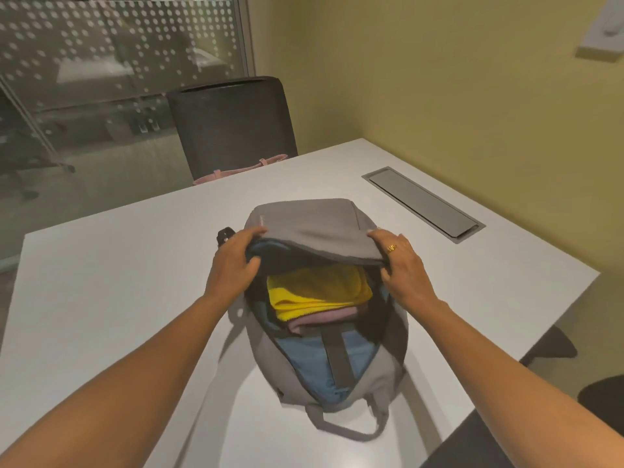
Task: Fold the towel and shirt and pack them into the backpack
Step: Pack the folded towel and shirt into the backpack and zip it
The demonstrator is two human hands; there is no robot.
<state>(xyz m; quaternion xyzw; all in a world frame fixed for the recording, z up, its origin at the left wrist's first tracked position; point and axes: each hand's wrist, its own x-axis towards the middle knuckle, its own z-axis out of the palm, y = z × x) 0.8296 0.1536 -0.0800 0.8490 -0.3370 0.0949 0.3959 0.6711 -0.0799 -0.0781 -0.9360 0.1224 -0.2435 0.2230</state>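
Note:
A grey backpack (314, 224) with a blue lining lies open on the white table (101, 282). Inside it a folded yellow towel (317, 292) rests on top of a folded pinkish-mauve shirt (320, 320). My left hand (233, 261) grips the left edge of the raised front flap. My right hand (401, 265), with a ring on one finger, grips the flap's right edge. Both hands hold the flap up over the opening.
A dark chair (233, 126) stands at the far side of the table with a pink bag (243, 170) on its seat. A grey cable hatch (425, 204) is set into the table at the right. Dark chairs (604, 396) show at the lower right.

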